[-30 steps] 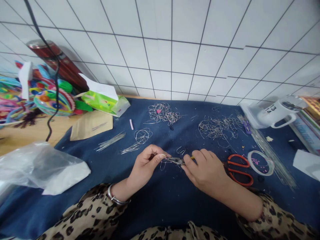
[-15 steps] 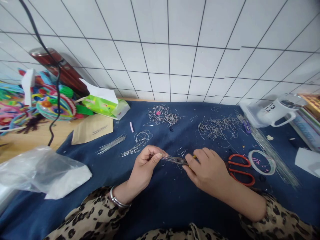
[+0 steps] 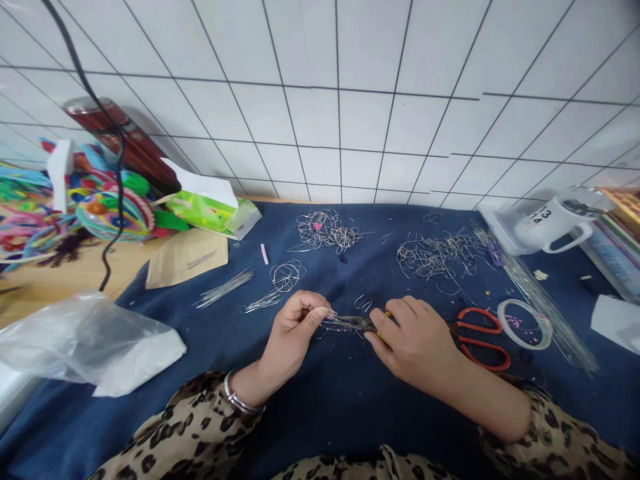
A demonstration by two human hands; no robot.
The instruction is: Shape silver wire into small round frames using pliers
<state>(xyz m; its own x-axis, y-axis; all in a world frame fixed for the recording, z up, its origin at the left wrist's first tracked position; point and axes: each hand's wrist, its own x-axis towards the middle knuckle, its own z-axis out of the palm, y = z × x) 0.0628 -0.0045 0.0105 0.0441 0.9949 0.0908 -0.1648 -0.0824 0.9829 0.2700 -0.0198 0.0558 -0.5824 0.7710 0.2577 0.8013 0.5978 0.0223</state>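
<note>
Between thumb and forefinger, my left hand [image 3: 295,333] pinches a thin silvery wire [image 3: 330,316]. Pliers [image 3: 357,323] with yellow handles are gripped in my right hand [image 3: 413,337], their jaws pointing left and meeting the wire close to my left fingertips. Whether the jaws are fully closed is too small to tell. Just beyond the pliers lie small bent wire hooks [image 3: 363,303]. A round wire coil [image 3: 287,275] and a bunch of short wires [image 3: 263,301] rest beyond my left hand.
Red-handled scissors [image 3: 483,321] and a clear ring-shaped dish [image 3: 525,325] lie right of my right hand. Tangled wire [image 3: 435,255] sits behind, beside long straight wires [image 3: 550,307]. A white mug [image 3: 555,223] stands at right. A plastic bag [image 3: 85,340] lies at left.
The wire end at my left fingertips has shifted slightly relative to the plier jaws. Both hands stay in nearly the same place, still holding wire and pliers.
</note>
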